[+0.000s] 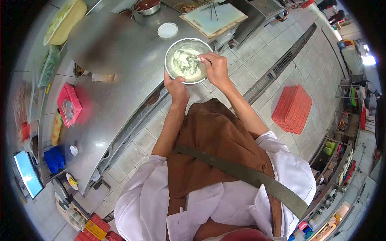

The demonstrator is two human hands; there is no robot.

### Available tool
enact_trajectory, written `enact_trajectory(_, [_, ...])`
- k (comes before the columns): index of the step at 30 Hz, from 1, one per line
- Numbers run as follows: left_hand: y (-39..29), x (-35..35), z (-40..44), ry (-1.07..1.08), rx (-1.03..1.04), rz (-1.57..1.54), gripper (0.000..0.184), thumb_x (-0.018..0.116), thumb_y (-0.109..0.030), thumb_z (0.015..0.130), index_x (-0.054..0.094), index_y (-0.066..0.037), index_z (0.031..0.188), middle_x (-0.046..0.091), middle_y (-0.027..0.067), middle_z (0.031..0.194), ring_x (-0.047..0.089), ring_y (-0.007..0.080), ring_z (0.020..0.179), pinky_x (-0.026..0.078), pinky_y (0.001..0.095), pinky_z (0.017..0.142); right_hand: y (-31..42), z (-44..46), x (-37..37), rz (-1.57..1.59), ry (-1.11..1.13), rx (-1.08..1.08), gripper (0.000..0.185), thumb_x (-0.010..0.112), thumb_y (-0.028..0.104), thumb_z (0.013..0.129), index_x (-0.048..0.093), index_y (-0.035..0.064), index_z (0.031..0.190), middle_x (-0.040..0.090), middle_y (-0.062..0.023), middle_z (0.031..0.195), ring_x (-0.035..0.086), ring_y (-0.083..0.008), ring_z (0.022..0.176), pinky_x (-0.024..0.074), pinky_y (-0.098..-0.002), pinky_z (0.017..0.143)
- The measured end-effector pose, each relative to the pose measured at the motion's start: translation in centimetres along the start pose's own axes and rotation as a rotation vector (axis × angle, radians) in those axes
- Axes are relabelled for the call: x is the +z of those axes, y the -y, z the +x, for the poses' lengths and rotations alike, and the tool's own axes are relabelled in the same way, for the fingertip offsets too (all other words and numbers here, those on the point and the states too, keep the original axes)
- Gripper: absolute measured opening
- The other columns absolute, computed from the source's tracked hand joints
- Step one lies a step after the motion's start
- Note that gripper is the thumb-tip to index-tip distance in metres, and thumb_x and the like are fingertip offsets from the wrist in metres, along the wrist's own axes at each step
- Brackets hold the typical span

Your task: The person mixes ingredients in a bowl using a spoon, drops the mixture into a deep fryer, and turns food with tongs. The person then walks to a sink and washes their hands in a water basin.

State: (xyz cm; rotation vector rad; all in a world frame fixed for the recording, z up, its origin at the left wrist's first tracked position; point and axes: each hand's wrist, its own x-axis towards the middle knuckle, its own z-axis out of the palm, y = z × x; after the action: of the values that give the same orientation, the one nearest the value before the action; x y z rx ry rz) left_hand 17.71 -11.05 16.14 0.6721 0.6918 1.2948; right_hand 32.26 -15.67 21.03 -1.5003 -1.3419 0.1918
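Observation:
A round metal bowl is held up at the edge of the steel counter. Inside it lies a thick, creamy pale-green mixture. My left hand grips the bowl at its near left side, with the thumb near the rim. From the right, my right hand reaches over the rim, fingers closed on a spoon. The spoon's lower end dips into the mixture, so its full shape is hidden. Behind the bowl, a white round lid lies on the counter.
The steel counter runs along the left. A white cutting board lies at the far end, near a bowl of red sauce. On its left side stands a pink basket. A red crate sits on the tiled floor at right.

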Motion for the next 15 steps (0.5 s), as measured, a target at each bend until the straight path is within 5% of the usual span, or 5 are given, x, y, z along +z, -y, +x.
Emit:
enact_trajectory(4, [-0.9, -0.7, -0.1, 0.036, 0.005, -0.101, 0.079, 0.044, 0.01, 0.056, 0.046, 0.004, 0.135, 0.059, 0.0149, 0.125, 0.062, 0.0278, 0.113, 0.052, 0.0384, 0.097, -0.6, -0.2, -3.7, 0.185, 0.182, 0.261, 0.009, 0.066, 0.0, 0.084, 0.072, -0.0032, 0.09, 0.068, -0.0163, 0.077, 0.067, -0.0316, 0.071, 0.0514, -0.0364, 0.067])
enact_trajectory(7, [-1.2, -0.8, -0.1, -0.006, -0.002, -0.09, 0.079, 0.043, 0.01, 0.056, 0.046, 0.004, 0.135, 0.059, 0.0149, 0.125, 0.062, 0.0281, 0.112, 0.053, 0.0387, 0.095, 0.9, 0.8, -6.7, 0.137, 0.428, 0.155, 0.01, 0.065, -0.002, 0.083, 0.071, -0.003, 0.092, 0.067, -0.0161, 0.079, 0.066, -0.0327, 0.072, 0.0515, -0.037, 0.067])
enact_trajectory(10, [-0.9, -0.5, -0.1, -0.013, -0.047, -0.001, 0.079, 0.044, 0.008, 0.056, 0.046, 0.004, 0.135, 0.059, 0.015, 0.124, 0.062, 0.0282, 0.113, 0.053, 0.0382, 0.096, -0.2, 0.6, -4.0, -0.019, 0.324, -0.208, 0.013, 0.064, -0.005, 0.082, 0.07, -0.0022, 0.094, 0.066, -0.0161, 0.081, 0.066, -0.0328, 0.073, 0.0517, -0.0383, 0.066])
enact_trajectory(13, [-0.6, 0.2, -0.4, -0.001, -0.032, -0.019, 0.079, 0.043, 0.008, 0.056, 0.047, 0.004, 0.134, 0.06, 0.0148, 0.124, 0.061, 0.0274, 0.114, 0.051, 0.0372, 0.098, -0.7, 1.0, -2.8, -0.058, 0.062, -0.335, 0.015, 0.063, -0.005, 0.085, 0.07, -0.0019, 0.098, 0.064, -0.0174, 0.078, 0.064, -0.0307, 0.067, 0.0491, -0.0354, 0.061])
enact_trajectory(15, [-0.5, 0.2, -0.4, 0.04, 0.013, -0.05, 0.08, 0.043, 0.01, 0.056, 0.047, 0.004, 0.135, 0.06, 0.0144, 0.123, 0.061, 0.0261, 0.114, 0.05, 0.0361, 0.099, -0.3, 1.3, -2.9, -0.124, -0.008, -0.207, 0.013, 0.063, -0.004, 0.086, 0.071, -0.0023, 0.097, 0.065, -0.0173, 0.079, 0.064, -0.031, 0.068, 0.0498, -0.035, 0.063])
